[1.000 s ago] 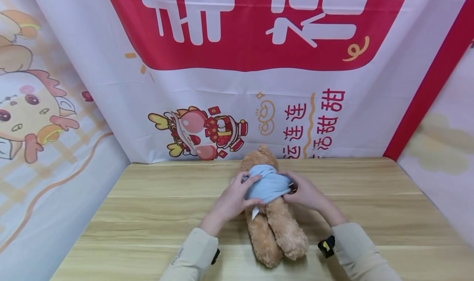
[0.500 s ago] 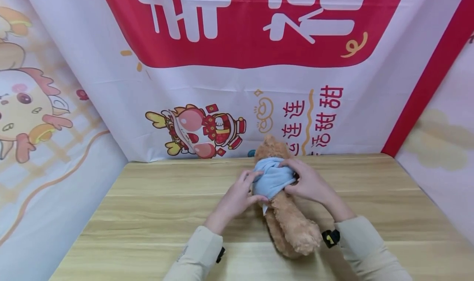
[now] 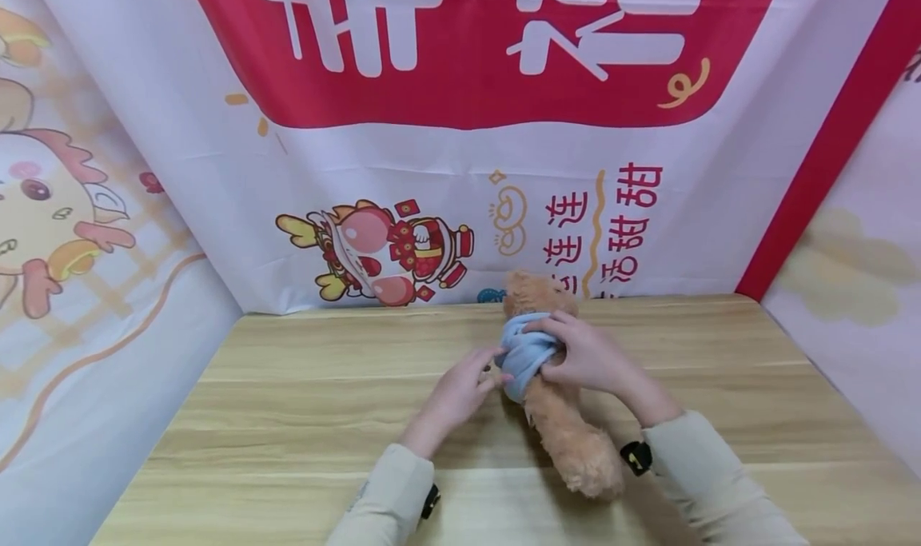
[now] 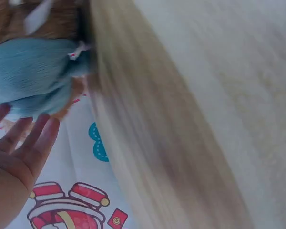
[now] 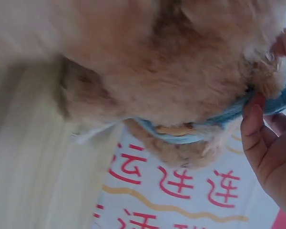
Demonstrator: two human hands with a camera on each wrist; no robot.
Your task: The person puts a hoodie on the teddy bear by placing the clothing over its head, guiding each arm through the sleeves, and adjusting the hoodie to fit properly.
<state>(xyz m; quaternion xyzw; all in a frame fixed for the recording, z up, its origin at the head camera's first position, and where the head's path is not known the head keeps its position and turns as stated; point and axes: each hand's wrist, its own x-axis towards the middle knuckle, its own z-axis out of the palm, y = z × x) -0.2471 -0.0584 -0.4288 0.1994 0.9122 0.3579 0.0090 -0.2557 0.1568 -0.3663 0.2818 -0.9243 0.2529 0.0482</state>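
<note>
A brown plush teddy bear [image 3: 570, 438] lies turned onto its side on the wooden table, its head toward the back cloth. Bunched around its torso is a light blue shirt [image 3: 524, 358]. My left hand [image 3: 460, 390] is at the shirt's left side; in the left wrist view the fingers of that left hand [image 4: 21, 162] are fairly straight and reach the fabric's edge. My right hand [image 3: 593, 358] holds the bear's other side, and the right wrist view has its thumb and fingers pinching the blue edge. A white tag [image 5: 95, 131] hangs from the bear's fur [image 5: 171, 71].
The wooden tabletop [image 3: 309, 426] spreads around the bear. A white and red printed cloth [image 3: 460, 154] hangs along the back edge, close to the bear's head. Printed cloths also hang at the left [image 3: 108, 306] and right [image 3: 856, 290].
The bear has shifted right and rolled from lying flat onto its side, one leg now hiding the other. My right hand has moved farther onto the shirt; the left hand's grip has loosened.
</note>
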